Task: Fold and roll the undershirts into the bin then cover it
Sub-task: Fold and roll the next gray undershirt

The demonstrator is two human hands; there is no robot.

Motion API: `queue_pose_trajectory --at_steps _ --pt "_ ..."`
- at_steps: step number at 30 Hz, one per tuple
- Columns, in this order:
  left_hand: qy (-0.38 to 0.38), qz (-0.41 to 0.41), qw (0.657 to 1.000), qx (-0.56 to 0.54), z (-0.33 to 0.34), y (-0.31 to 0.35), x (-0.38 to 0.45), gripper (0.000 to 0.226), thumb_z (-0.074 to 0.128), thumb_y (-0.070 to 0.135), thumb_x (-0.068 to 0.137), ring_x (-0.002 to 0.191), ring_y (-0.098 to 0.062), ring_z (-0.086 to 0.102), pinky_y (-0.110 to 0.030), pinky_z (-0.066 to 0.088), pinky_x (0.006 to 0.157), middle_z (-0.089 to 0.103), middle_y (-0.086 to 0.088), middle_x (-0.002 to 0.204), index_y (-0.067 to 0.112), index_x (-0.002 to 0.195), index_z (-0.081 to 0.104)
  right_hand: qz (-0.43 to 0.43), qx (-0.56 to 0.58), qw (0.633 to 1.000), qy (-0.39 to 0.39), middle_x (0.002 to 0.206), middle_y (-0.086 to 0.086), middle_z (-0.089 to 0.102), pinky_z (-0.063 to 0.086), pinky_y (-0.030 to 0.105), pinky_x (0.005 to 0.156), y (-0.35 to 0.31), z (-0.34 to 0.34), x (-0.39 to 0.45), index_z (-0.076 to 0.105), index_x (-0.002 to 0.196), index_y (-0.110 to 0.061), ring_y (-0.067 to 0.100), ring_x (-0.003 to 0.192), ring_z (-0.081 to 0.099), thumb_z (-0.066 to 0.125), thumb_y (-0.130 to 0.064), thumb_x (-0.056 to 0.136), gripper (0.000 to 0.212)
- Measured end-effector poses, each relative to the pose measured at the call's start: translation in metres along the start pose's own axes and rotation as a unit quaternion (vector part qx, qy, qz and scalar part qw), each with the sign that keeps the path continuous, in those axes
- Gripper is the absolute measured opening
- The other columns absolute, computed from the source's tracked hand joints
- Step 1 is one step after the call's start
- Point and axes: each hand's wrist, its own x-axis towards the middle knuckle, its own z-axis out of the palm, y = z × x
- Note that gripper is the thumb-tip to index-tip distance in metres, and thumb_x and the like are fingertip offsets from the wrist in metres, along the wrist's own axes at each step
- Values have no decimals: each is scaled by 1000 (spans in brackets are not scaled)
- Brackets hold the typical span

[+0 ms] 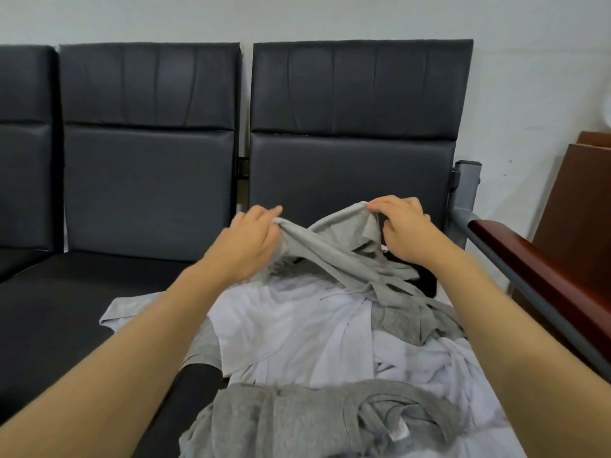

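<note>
A grey undershirt (344, 239) is held lifted above the far end of a heap of white and grey undershirts (317, 328) on the right-hand black seat (59, 312), its edge pinched in the grip of the left hand (246, 241) and the right hand (405, 224).

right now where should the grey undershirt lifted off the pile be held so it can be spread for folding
By its top edge, from above. The left hand and right hand each pinch one end of the grey undershirt, so the rest hangs down toward the pile of undershirts.
</note>
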Motion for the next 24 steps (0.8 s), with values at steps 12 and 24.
queue_pose_trajectory --at_steps 12,24 --pt "142 83 984 -72 -101 65 -25 43 27 12 111 141 -23 39 -36 26 121 46 -8 155 2 144 53 -139 58 987 -49 135 -9 58 43 46 110 -77 -49 -36 67 127 -34 19 131 48 42 -86 82 73" --pt "173 -8 972 -160 -129 47 -42 43 28 20 110 127 -13 49 -24 34 101 55 2 136 17 138 60 -54 -58 987 140 80 -13 58 52 39 74 -73 -84 -48 65 79 -33 19 83 59 55 -16 87 21"
